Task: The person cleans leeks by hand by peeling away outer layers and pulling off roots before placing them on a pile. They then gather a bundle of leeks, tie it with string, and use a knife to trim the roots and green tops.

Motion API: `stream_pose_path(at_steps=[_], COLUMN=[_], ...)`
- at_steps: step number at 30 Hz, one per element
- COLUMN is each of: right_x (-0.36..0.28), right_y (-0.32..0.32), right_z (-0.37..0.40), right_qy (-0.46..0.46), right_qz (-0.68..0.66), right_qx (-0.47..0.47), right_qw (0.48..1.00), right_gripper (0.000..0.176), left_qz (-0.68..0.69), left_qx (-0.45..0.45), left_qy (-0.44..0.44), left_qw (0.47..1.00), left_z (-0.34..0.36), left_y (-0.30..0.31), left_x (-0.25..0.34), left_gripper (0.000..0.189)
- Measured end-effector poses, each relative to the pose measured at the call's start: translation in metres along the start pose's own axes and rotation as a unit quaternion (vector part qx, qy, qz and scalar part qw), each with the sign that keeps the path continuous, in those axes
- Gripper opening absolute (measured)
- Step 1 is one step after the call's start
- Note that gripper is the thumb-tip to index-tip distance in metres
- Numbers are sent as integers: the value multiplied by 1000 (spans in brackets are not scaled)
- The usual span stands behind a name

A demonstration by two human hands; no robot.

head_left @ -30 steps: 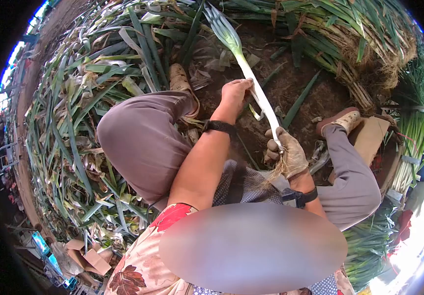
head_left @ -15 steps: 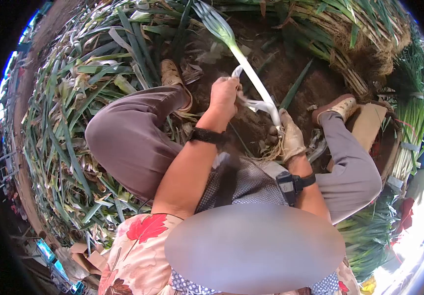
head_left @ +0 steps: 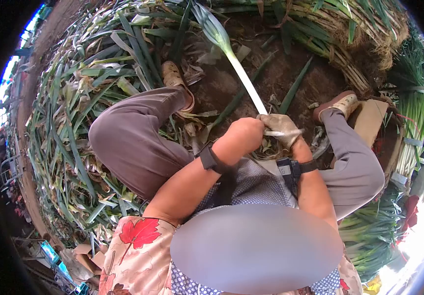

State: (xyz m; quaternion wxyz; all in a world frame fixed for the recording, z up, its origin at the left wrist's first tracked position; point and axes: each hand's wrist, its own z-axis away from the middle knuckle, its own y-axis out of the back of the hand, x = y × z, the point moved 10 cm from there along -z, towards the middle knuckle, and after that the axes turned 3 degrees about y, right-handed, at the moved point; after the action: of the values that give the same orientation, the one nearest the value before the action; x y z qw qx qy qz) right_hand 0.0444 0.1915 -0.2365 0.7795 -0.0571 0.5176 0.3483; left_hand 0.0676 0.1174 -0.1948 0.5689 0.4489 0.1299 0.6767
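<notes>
A long leek [head_left: 245, 77] with a white stalk and green leaves slants up and to the left from my hands. My gloved right hand [head_left: 279, 130] is closed round its lower end. My bare left hand [head_left: 244, 139] is closed against the glove; its fingertips are hidden, so what it pinches cannot be made out. A thin whitish strip [head_left: 277, 133] lies across the glove. The leek's root end is mostly hidden by the hands.
Leafy green waste [head_left: 76, 128] is heaped along the left. Bundled leeks with roots [head_left: 364, 42] lie at the upper right, and more bundles [head_left: 369, 233] at the lower right. A cardboard piece [head_left: 369, 123] stands beside the right shoe [head_left: 342, 105].
My left hand has moved down and right to meet the right hand. My right hand has shifted up and closed round the leek's base. The loose skin strip no longer stretches from the stalk.
</notes>
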Motion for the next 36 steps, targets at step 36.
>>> stream_pose_path(at_steps=[36], right_x=[-1], right_y=[127], right_z=[389], right_qy=[100], right_qz=[-59], right_qx=[702], right_qw=[702], right_gripper=[13], left_qz=[419], left_qx=[-211], left_qy=[-433], left_qw=[770], left_z=[86], left_y=[97], left_x=[415], left_gripper=[56])
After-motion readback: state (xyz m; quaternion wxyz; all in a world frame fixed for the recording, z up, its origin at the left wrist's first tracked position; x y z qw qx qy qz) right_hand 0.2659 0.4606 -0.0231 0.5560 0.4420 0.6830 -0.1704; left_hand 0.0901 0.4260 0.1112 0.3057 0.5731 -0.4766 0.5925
